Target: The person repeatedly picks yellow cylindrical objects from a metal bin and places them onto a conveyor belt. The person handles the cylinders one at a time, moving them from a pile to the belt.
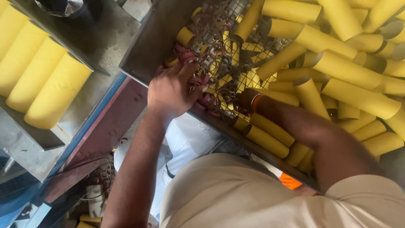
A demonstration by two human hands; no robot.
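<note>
— Over the near rim of the metal bin, what is the left hand doing?
— It lies palm down with the fingers curled into a tangle of pink and yellow rings on the wire mesh; whether it has closed on any I cannot tell, the knuckles cover them
— And the right hand?
— Buried among the yellow tubes, only the wrist with an orange band shows, so its grip cannot be read
— Why do the small pieces sit there?
— My guess is the mesh keeps the short offcuts apart from the long tubes heaped to the right
— And off to the left?
— Three thick yellow rolls lie side by side in a sloped metal tray, well apart from both hands
</note>
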